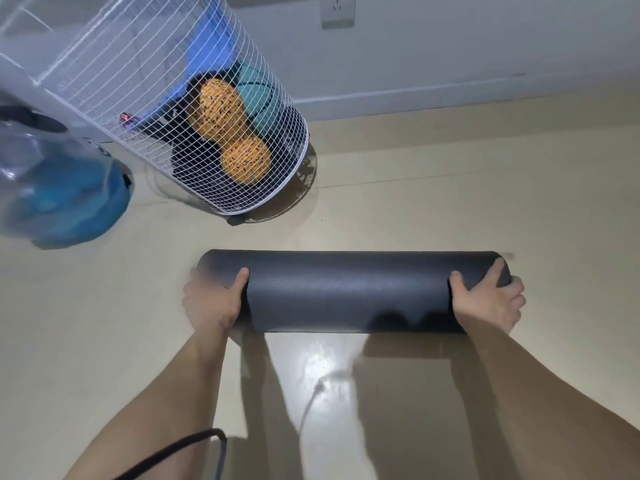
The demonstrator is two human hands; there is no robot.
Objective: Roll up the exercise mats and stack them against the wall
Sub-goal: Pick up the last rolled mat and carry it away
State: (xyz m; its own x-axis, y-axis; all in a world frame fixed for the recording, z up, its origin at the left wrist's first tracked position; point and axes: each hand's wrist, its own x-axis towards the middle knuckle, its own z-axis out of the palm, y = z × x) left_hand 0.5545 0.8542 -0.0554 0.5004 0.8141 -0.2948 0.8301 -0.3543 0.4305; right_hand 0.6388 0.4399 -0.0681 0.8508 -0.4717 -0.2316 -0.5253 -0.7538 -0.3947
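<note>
setting: indoor home exercise corner. evidence: white wire basket (114, 57) holding an orange peanut-shaped roller (230, 133) and a teal ball (261, 98); rolled dark mat (346, 292); glossy beige floor (485, 188); pale wall (467, 46) with socket (337, 10); blue water jug (69, 202).

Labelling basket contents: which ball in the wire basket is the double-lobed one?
The orange speckled ball, pinched at its middle into two lobes like a peanut. The teal ball beside it is a single round shape.
</note>
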